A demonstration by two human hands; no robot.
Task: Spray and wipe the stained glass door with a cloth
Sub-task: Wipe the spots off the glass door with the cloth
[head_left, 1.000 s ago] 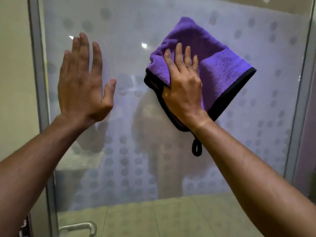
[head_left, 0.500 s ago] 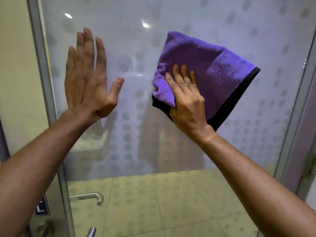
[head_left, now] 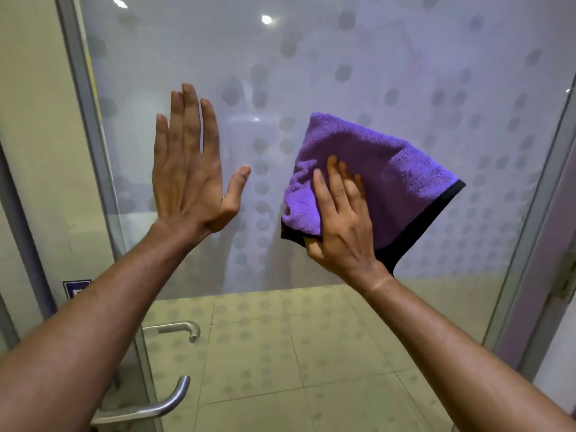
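Wiping is under way on the door [head_left: 358, 67], and the stroke has run downward: a second ago the cloth [head_left: 383, 179] sat high on the frosted pane, near the top of the view, and now it lies about mid-pane, with the tiled floor and the handle [head_left: 146, 410] showing below. I judge this a top-to-bottom pass, with the lower glass not yet reached and no spray bottle anywhere in view, so the spraying looks done or paused.

The right hand [head_left: 339, 226] presses the cloth flat to the glass, its fingers [head_left: 335, 179] fairly straight and spread over the purple pile, while the thumb seems to tuck under the black-trimmed lower edge; whether it truly pinches that edge I cannot tell. The cloth hangs as a diamond, its black border down the right side.

The left hand [head_left: 190, 169] is held up flat beside the left frame [head_left: 84, 98], fingers straight and close together, thumb out, holding nothing. It has kept that pose while the cloth came down. Whether the palm touches the glass or hovers just off it cannot be told.

No containers show, so nothing is held in any. Dots patterned on the glass make real stains hard to pick out
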